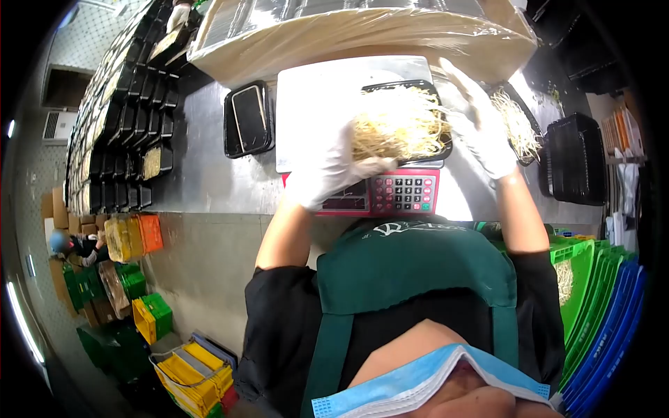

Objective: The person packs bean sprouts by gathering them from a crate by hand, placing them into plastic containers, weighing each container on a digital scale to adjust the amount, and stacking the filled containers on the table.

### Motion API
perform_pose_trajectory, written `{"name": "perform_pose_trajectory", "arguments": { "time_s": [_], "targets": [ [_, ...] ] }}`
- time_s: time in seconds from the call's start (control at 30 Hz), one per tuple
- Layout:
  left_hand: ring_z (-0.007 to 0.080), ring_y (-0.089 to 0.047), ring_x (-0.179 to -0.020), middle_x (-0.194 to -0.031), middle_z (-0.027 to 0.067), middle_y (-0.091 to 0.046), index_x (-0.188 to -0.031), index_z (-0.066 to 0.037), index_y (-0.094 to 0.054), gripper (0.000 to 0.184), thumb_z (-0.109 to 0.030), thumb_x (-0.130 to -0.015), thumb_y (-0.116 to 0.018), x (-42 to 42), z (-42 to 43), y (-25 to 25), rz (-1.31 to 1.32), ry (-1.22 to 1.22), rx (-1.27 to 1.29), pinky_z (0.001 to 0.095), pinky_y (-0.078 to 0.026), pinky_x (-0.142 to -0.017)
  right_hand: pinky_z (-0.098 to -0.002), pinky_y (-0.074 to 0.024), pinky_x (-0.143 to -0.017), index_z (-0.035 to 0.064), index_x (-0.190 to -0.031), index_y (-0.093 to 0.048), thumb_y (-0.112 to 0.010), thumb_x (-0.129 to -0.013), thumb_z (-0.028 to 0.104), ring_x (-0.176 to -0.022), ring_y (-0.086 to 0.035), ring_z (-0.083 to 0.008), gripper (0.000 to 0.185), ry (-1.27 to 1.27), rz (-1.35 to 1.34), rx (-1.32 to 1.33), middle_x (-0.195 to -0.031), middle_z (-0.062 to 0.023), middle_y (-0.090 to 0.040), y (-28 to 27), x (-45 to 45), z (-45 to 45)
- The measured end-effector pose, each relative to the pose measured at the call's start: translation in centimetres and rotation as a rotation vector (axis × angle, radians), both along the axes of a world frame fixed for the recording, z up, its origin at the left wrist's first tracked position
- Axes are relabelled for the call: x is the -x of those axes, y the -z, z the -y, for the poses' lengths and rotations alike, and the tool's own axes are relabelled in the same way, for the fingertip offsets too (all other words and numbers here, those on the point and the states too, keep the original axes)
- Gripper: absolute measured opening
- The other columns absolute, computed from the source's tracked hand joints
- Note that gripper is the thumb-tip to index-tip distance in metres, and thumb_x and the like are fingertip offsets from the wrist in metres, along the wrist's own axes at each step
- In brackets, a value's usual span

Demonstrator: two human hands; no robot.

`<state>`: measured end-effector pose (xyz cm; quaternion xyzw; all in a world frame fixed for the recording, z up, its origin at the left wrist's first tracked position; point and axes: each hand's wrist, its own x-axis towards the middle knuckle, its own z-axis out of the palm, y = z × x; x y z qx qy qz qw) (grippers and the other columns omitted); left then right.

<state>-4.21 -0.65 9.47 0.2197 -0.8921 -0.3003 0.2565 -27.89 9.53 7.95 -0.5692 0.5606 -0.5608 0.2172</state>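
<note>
A black tray (447, 148) heaped with pale bean sprouts (398, 124) sits on the white platform of a red digital scale (408, 193). My left hand (322, 167), in a white glove, closes around the left end of the sprouts. Its thumb lies along their near side, and glare washes out its other fingers. At the tray's right edge is my right hand (482, 129), also gloved, its fingers stretched out and apart. Just beyond it, a second black tray (533, 129) has loose sprouts (514, 124) in it.
An empty black tray (247, 120) lies left of the scale. Stacked filled trays (118, 132) line the far left. Behind the scale stands a plastic-lined box (362, 38). Black trays (575, 159) are at right, green crates (582, 279) below. Another person (63, 244) is far left.
</note>
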Motion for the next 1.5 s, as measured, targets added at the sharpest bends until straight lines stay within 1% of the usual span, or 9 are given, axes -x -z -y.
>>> {"name": "perform_pose_trajectory", "arguments": {
  "time_s": [0.1,0.5,0.73,0.8,0.93,1.13,1.27,1.4,1.5],
  "targets": [
    [0.0362,-0.055,-0.100,-0.108,0.0200,-0.057,-0.117,0.001,-0.054,0.075,-0.035,-0.059,-0.086,1.4,1.0,1.2,0.142,0.058,0.347,0.0434,-0.044,-0.089,-0.0380,-0.0394,-0.101,-0.0002,-0.133,-0.044,-0.067,-0.081,0.032,-0.119,-0.050,-0.0306,0.065,-0.148,-0.395,-0.145,-0.130,-0.0193,-0.051,-0.9,-3.2,3.0],
    [0.0363,-0.054,-0.093,-0.106,0.0195,-0.055,-0.113,-0.002,-0.056,0.064,-0.028,-0.060,-0.079,3.2,2.8,2.1,-0.032,0.126,0.208,0.0468,-0.043,-0.081,-0.0421,-0.0431,-0.093,0.0004,-0.126,-0.051,-0.063,-0.081,0.036,-0.101,-0.058,-0.0375,0.058,-0.048,-0.783,-0.096,-0.112,-0.0205,-0.060,-3.5,-4.4,2.9],
    [0.0327,-0.055,-0.102,-0.109,0.0183,-0.057,-0.117,-0.001,-0.054,0.067,-0.031,-0.064,-0.081,1.5,0.7,0.1,0.087,-0.117,0.219,0.0422,-0.045,-0.087,-0.0374,-0.0275,-0.111,0.0004,-0.141,-0.029,-0.065,-0.086,0.035,-0.132,-0.038,-0.0254,0.075,-0.032,0.533,0.103,-0.143,-0.0158,-0.039,4.4,-1.2,0.0],
    [0.0301,-0.061,-0.090,-0.094,0.0162,-0.063,-0.112,0.001,-0.055,0.059,-0.028,-0.069,-0.082,2.0,0.6,0.0,0.073,-0.151,0.407,0.0411,-0.049,-0.081,-0.0374,-0.0313,-0.109,-0.0004,-0.140,-0.032,-0.065,-0.084,0.034,-0.129,-0.041,-0.0282,0.073,0.022,-0.009,0.097,-0.141,-0.0176,-0.040,2.9,-1.7,0.9],
    [0.0342,-0.049,-0.109,-0.117,0.0172,-0.053,-0.120,-0.006,-0.051,0.069,-0.028,-0.061,-0.078,3.1,1.5,2.2,0.158,-0.022,-0.002,0.0445,-0.038,-0.092,-0.0377,-0.0381,-0.103,0.0011,-0.136,-0.040,-0.067,-0.080,0.028,-0.122,-0.048,-0.0353,0.068,-0.044,-0.544,-0.095,-0.135,-0.0226,-0.045,-0.4,-4.4,3.5],
    [0.0339,-0.054,-0.096,-0.104,0.0170,-0.056,-0.107,-0.004,-0.056,0.049,-0.017,-0.063,-0.075,3.5,2.6,2.4,0.068,0.066,0.025,0.0403,-0.044,-0.082,-0.0396,-0.0414,-0.098,0.0017,-0.120,-0.055,-0.067,-0.078,0.024,-0.113,-0.053,-0.0359,0.049,-0.076,-0.644,0.003,-0.120,-0.0218,-0.055,-0.8,-5.9,3.9],
    [0.0340,-0.054,-0.099,-0.106,0.0181,-0.056,-0.111,-0.001,-0.056,0.066,-0.033,-0.060,-0.084,3.3,1.9,1.6,0.052,0.038,0.142,0.0424,-0.044,-0.086,-0.0408,-0.0364,-0.103,0.0015,-0.125,-0.052,-0.062,-0.085,0.024,-0.121,-0.047,-0.0337,0.048,0.039,-0.523,-0.117,-0.126,-0.0200,-0.053,-5.1,-2.1,1.3],
    [0.0346,-0.054,-0.101,-0.107,0.0184,-0.056,-0.111,-0.002,-0.056,0.067,-0.032,-0.059,-0.084,3.0,1.6,2.8,-0.084,0.071,-0.273,0.0428,-0.043,-0.089,-0.0379,-0.0324,-0.108,0.0045,-0.144,-0.027,-0.058,-0.089,0.019,-0.128,-0.041,-0.0229,0.065,0.065,0.411,-0.050,-0.142,-0.0161,-0.039,0.2,0.2,-0.8],
    [0.0350,-0.053,-0.102,-0.109,0.0187,-0.055,-0.112,-0.003,-0.056,0.065,-0.029,-0.059,-0.084,3.0,1.3,1.5,-0.021,0.024,-0.114,0.0429,-0.043,-0.090,-0.0425,-0.0263,-0.110,0.0005,-0.143,-0.028,-0.065,-0.084,0.031,-0.129,-0.040,-0.0332,0.076,0.106,-0.592,-0.151,-0.138,-0.0214,-0.042,-1.4,-2.9,-0.1]
  ]
}}
